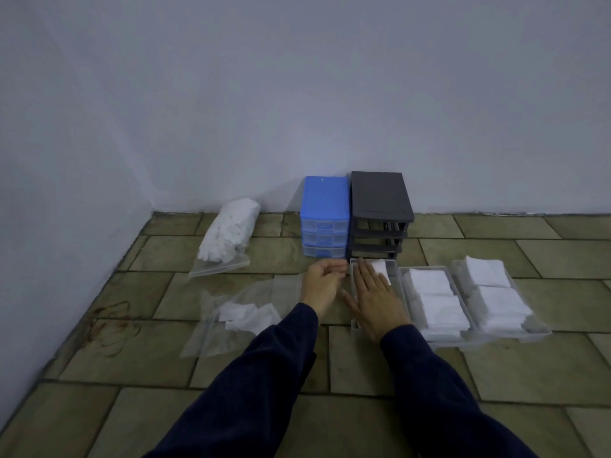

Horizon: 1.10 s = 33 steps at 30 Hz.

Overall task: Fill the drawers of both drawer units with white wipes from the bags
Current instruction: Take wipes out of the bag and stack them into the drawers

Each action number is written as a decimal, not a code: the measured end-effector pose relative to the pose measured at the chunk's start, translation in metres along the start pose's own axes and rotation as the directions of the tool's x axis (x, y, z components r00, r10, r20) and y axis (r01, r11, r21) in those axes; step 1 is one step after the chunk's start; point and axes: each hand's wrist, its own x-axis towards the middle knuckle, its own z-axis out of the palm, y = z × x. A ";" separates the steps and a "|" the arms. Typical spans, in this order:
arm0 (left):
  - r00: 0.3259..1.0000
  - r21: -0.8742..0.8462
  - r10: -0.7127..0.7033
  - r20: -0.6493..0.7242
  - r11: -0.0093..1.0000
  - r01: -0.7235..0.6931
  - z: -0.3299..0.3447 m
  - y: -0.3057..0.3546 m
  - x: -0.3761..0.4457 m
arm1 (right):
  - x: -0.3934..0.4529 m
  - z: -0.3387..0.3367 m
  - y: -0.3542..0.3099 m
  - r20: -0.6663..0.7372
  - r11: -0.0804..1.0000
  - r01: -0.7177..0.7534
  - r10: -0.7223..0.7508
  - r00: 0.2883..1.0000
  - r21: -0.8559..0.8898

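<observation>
Floor-level setup on tiled floor (158, 352), against the wall (297, 94). Landmark: grey drawer unit (380, 216), frame standing with all three slots vacant. Blue drawer unit (325, 223) touches its left side, three clear drawers in place.

Three drawers lie on the floor in front of the grey unit, edge to edge in a row. Nearest drawer (393, 276), directly in front of the unit: right hand (373, 299) lies flat inside it, fingers straight and together, pressing white wipes (379, 268). Middle drawer (405, 285) and far-right drawer (461, 292) are stacked above their rims with wipes.

Left hand (322, 279): palm turned inward, fingers relaxed, holding nothing, just beside the nearest drawer's left edge and in front of the blue unit.

Full bag (228, 233) of wipes lies well left of the blue unit. Nearly spent bag (238, 315) lies flat, front-left of the grey unit, few wipes inside.

Open floor remains toward the viewer, below the drawers.
</observation>
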 end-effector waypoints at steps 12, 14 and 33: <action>0.999 0.010 0.031 -0.015 0.999 -0.030 0.001 0.006 -0.006 | 0.000 0.000 0.001 0.028 0.999 -0.003 0.002 1.000 0.046; 0.999 0.022 0.040 -0.005 0.999 -0.040 0.001 0.007 -0.008 | -0.003 -0.007 -0.001 -0.038 0.997 -0.006 0.009 0.999 0.083; 0.985 -0.090 0.165 -0.042 0.982 -0.168 -0.067 0.024 -0.033 | -0.014 -0.024 -0.053 -0.240 0.900 0.160 -0.064 0.969 0.406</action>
